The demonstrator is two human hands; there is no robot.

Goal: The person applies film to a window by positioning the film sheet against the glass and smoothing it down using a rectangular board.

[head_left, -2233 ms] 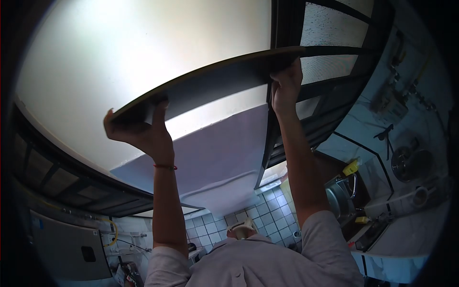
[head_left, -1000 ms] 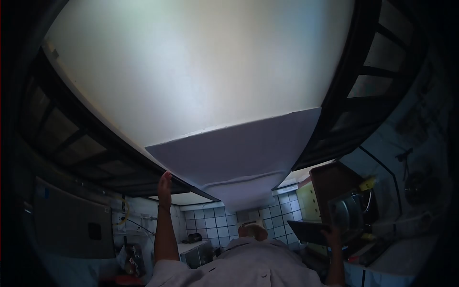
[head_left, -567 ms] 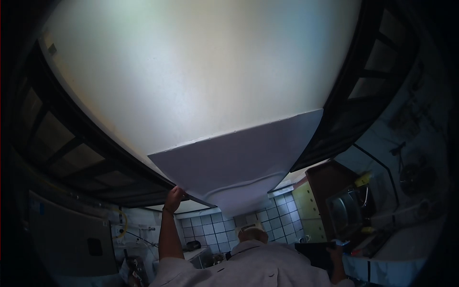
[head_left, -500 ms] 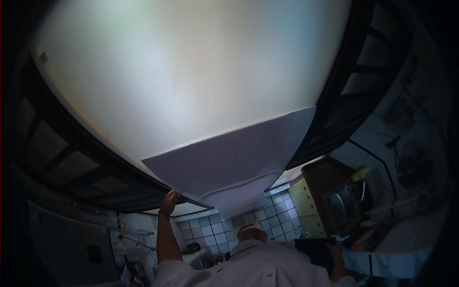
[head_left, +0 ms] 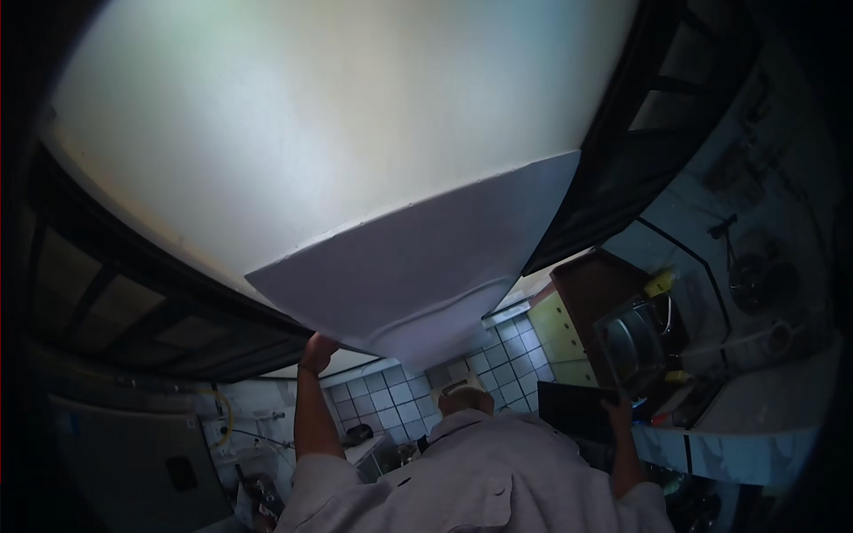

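Holding a dark flat panel (head_left: 571, 412) low beside the sink counter (head_left: 582, 293), the right hand (head_left: 617, 411) is clamped on its edge; the left hand (head_left: 318, 352) meets the dark frame (head_left: 240, 309), its grip unclear; shifting the panel calls for one-handed support

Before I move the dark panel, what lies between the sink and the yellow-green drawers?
In the head view, a strip of reddish-brown countertop lies between the sink and the drawers.

Dim overall, edges dark (and strongly curved).
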